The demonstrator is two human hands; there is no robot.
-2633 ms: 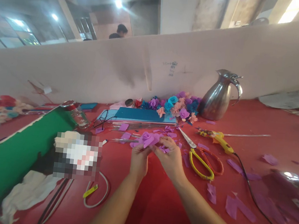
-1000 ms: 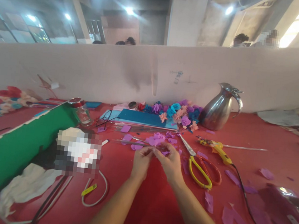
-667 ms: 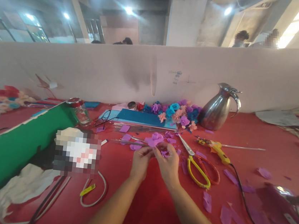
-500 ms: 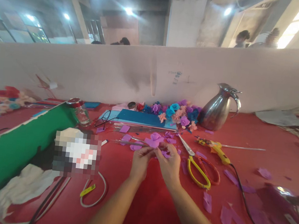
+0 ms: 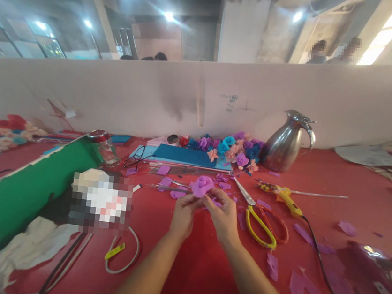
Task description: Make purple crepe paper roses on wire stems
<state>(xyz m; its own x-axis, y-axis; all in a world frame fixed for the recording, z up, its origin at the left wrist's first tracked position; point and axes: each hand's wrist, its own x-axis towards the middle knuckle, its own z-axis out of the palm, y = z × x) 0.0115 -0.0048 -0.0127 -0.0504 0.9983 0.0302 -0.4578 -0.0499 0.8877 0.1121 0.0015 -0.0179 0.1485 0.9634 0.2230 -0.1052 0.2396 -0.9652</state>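
A purple paper flower [image 5: 202, 186] with curled petals is held up between both hands over the red table [image 5: 198, 279]. My left hand [image 5: 185, 212] pinches it from below on the left side. On the other side my right hand [image 5: 223, 214] is closed at its base, thumb and fingers bent together. The fingers hide the flower's underside. Behind the hands lie purple paper petals [image 5: 225, 185] and thin wire stems [image 5: 170, 189]. To the right of my right hand rest scissors [image 5: 259, 225] with one yellow and one red handle, blades partly apart.
A yellow glue gun [image 5: 289, 201] with a black cord lies at right, near purple scraps [image 5: 296, 286]. Further back stand a steel jug [image 5: 283, 145], a heap of paper flowers [image 5: 233, 149] and blue sheets [image 5: 186, 154]. At left are a glass jar [image 5: 105, 148] and a green panel [image 5: 16, 197].
The purple flower has tipped slightly, so its curled centre faces more toward me. Both hands keep nearly the same place and grip.
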